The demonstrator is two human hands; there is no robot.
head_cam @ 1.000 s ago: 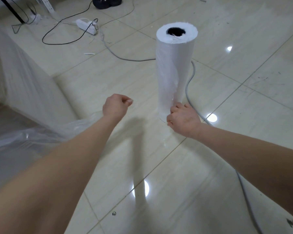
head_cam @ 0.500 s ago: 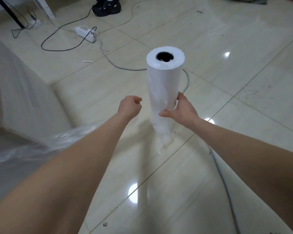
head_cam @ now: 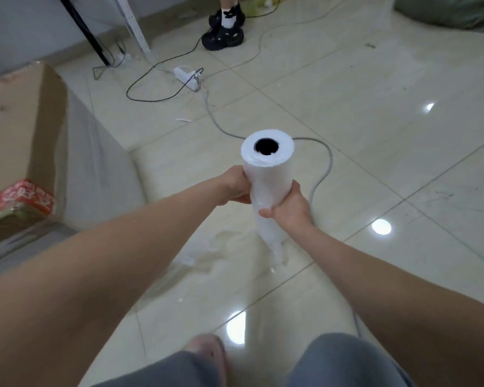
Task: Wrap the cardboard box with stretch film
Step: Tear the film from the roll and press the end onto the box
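Fingers (head_cam: pixel 266 212) of both hands are curling round the stretch film roll (head_cam: pixel 266 174), left hand (head_cam: pixel 234 186) at 9 o'clock, right hand (head_cam: pixel 292 207) at 4 o'clock. Cardboard box (head_cam: pixel 17 129) is sitting at 9 o'clock.

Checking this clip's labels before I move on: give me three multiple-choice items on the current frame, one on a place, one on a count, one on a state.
1. Where is the cardboard box relative to the stretch film roll?
A. to its left
B. to its right
C. under it

2. How many hands grip the roll?
A. none
B. one
C. two

3. How is the roll oriented?
A. lying on its side
B. held upright, its open core towards the camera
C. leaning on the box

Answers:
1 A: the box fills the left edge of the view while the roll is at centre.
2 C: the left hand and the right hand both curl round it.
3 B: the dark core hole shows at its top end.
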